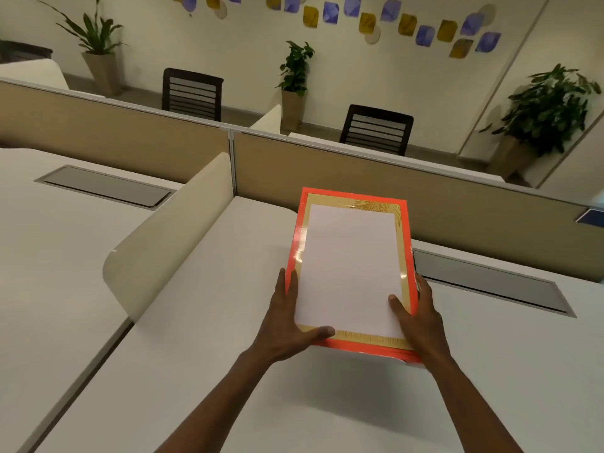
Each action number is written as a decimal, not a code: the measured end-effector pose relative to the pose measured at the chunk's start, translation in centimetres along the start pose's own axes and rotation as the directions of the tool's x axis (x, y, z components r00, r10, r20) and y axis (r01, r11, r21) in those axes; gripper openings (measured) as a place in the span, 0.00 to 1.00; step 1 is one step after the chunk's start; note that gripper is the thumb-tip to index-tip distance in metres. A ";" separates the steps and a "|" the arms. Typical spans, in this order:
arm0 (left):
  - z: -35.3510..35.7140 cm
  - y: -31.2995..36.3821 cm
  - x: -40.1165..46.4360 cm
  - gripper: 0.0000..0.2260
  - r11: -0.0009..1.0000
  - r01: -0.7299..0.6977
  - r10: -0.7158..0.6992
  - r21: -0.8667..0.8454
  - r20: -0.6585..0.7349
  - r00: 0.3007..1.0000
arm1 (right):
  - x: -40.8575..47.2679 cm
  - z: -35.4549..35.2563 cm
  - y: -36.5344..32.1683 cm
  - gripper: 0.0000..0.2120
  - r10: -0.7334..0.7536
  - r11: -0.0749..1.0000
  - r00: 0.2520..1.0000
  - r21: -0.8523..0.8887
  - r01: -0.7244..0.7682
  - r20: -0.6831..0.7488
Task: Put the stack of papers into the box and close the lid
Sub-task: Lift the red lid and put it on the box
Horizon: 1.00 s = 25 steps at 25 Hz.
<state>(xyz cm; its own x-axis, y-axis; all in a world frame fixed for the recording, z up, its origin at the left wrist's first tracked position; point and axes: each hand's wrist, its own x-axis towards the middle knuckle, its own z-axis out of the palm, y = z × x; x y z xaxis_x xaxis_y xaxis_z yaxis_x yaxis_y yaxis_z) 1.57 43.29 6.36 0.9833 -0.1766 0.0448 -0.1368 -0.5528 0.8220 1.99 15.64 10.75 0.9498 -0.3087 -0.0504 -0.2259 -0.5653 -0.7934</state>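
Both hands clamp the orange box, left hand (pixel 287 322) and right hand (pixel 415 318), thumbs pinning the stack of papers (pixel 351 273) on its face between them; next, judging by this, opening the lid

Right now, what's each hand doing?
Left hand: gripping the orange box at its left edge.
Right hand: gripping the box's right edge, thumb on the papers.

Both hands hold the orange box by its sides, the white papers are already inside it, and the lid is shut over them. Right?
Not quite. The head view shows no lid over the papers; they lie exposed. Both hands, left and right, do hold the orange box by its sides.
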 end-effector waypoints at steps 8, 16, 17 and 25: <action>4.0 -0.8 0.2 0.66 0.947 -0.203 0.165 0.247 0.168 0.972 | -0.8 -1.5 4.5 0.55 -0.064 0.983 0.998 -0.171 0.067 0.022; 7.2 -0.3 1.6 0.59 0.930 -0.294 0.266 0.222 0.149 0.952 | -0.8 -4.2 8.5 0.69 -0.232 0.898 0.928 -0.302 0.320 0.292; 7.5 -0.3 1.8 0.58 0.930 -0.298 0.272 0.218 0.143 0.952 | -0.6 -4.7 8.7 0.70 -0.233 0.880 0.911 -0.323 0.347 0.341; 10.3 -1.0 2.6 0.58 0.949 -0.214 0.186 0.233 0.135 0.973 | 2.2 -6.5 10.2 0.64 -0.242 0.737 0.811 -0.442 0.511 0.533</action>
<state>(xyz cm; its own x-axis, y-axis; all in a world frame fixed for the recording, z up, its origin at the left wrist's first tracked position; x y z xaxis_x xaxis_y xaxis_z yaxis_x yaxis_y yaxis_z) 2.99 34.97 -0.16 0.9152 -0.3847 0.1197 -0.3678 -0.6763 0.6383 0.39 4.25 6.48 0.9400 0.2943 -0.1725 0.2230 -0.9128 -0.3422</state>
